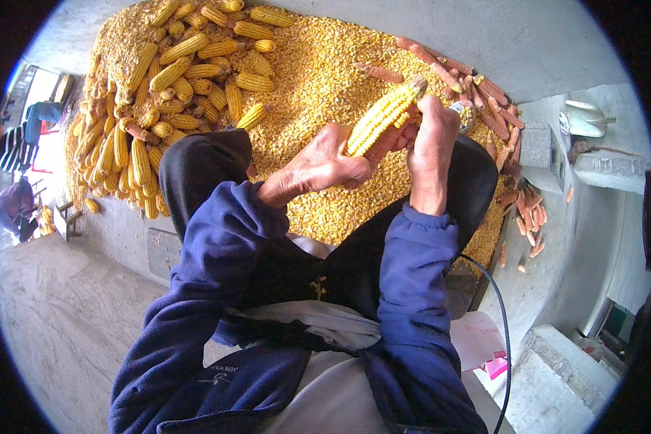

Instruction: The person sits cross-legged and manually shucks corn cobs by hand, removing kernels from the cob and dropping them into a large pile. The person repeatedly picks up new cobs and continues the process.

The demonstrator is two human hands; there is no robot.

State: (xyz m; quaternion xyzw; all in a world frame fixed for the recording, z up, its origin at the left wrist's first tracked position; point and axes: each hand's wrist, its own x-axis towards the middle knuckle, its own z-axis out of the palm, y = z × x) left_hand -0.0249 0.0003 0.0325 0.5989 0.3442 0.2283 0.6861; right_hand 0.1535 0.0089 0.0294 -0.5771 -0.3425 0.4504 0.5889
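A partly shelled ear of corn is held slantwise above my lap. Yellow kernels cover its upper left side, while a stripped reddish strip of cob shows on the lower right. My left hand is wrapped around its lower end. At the upper end my right hand grips the ear, with the thumb up near the tip. Its fingers are partly hidden behind the ear. Loose corn kernels lie in a thick layer under both hands and between my knees.
Unshelled ears are heaped at the upper left. Bare reddish cobs lie along the right edge, with more on the floor beside a concrete block. A black cable runs by my right side. Another person is bent over at far left.
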